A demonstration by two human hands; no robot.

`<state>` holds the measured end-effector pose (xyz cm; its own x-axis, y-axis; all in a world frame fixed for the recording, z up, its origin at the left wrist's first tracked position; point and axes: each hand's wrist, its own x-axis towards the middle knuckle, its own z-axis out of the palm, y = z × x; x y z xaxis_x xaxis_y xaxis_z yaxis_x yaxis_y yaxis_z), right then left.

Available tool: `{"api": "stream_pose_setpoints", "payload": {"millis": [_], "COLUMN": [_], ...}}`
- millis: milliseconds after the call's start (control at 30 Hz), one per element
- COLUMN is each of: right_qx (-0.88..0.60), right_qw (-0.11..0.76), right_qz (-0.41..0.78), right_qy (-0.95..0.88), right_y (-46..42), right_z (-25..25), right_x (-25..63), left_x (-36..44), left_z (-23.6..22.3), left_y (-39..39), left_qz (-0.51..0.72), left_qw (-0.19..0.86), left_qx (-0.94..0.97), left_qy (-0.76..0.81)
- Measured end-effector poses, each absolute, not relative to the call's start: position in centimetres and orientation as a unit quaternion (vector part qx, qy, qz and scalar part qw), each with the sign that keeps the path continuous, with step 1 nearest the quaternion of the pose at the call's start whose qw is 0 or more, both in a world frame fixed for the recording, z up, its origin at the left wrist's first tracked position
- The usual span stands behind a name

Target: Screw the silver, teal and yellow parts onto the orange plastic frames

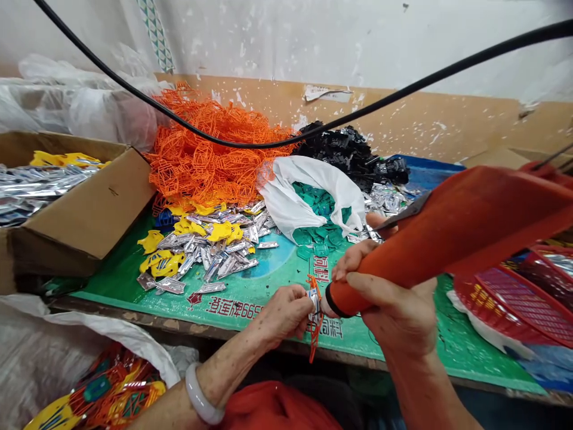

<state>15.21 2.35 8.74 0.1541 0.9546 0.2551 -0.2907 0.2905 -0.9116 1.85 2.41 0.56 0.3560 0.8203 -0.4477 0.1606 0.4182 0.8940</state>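
At the far left, a brown cardboard box (85, 215) holds silver foil strips and yellow plastic pieces, and below it a white plastic sack (89, 340) holds finished orange-and-yellow lattice pieces. A pale bangle (203, 401) circles the left wrist. The left hand (282, 313) is closed in a pinch on a small orange plastic lattice piece (314, 316) with a silver foil strip, held just beside the black-collared tip of a thick orange tubular tool (447, 233). The right hand (394, 304) is closed around that tool. Behind them, on a green printed mat (470, 340), lie a tangled orange lattice heap (201, 155), scattered silver-and-yellow pieces (210, 251), and teal pieces in a white plastic bag (286, 191).
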Motion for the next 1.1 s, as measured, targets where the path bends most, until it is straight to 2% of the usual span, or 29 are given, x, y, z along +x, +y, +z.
{"api": "stream_pose_setpoints", "payload": {"millis": [333,1100], "right_qx": [-0.381,-0.384], "right_qw": [0.653,0.642], "right_qz": [0.434,0.457], "right_qy": [-0.490,-0.482], "right_y": [2.37,2.12], "right_z": [8.39,8.41], "right_x": [15.47,15.41], "left_x": [2.38,2.65], "left_z": [0.63,0.51], "left_y": [2.38,2.21], "left_qz": [0.269,0.285], "left_qw": [0.672,0.681], "left_qx": [0.464,0.446], "left_qy": [0.511,0.506]}}
